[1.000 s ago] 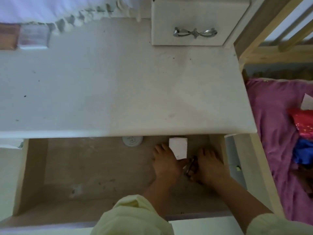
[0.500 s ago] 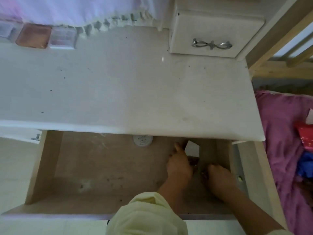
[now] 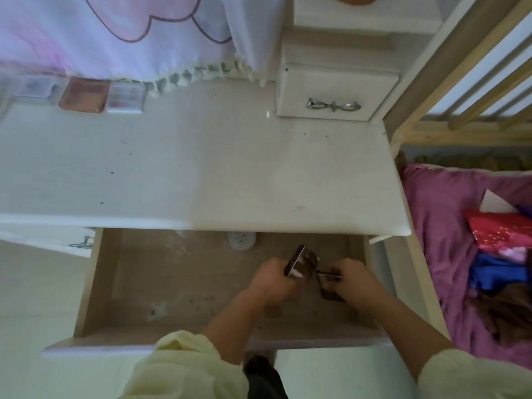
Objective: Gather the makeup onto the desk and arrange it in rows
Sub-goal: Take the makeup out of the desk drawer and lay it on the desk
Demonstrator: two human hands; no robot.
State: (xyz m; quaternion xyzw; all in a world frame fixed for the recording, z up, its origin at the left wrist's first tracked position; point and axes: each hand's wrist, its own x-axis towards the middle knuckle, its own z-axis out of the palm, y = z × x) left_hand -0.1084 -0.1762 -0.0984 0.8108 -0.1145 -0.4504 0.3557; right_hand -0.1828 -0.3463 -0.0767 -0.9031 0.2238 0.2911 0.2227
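The left hand (image 3: 275, 279) is clenched round a dark, glossy compact (image 3: 302, 264), which is tipped up on edge above the floor of the open drawer (image 3: 95, 283). The right hand (image 3: 354, 279) is curled over a second dark piece (image 3: 331, 293) just beside it, and a thin silver strip shows between the 2. Both things are low in the drawer, near the front lip of the desk (image 3: 201, 168), and neither has reached the top yet.

The compact looks slick and seems to be held by 1 end. If lifted quickly it could slip or knock the desk's lip, and if it is hinged it might swing open. The 2 hands are close together and could bump each other on the way up. The white jar (image 3: 241, 240) sits at the back, half under the desk's edge, so it would be easy to overlook or push deeper.

Fingers cover most of the right hand's piece, so I cannot tell what it is or which thing the silver strip belongs to. The desk hides the back of the drawer, and the jar's label is too blurred to read. The glossy squares (image 3: 83, 95) at the desk's far left could be makeup or trim.
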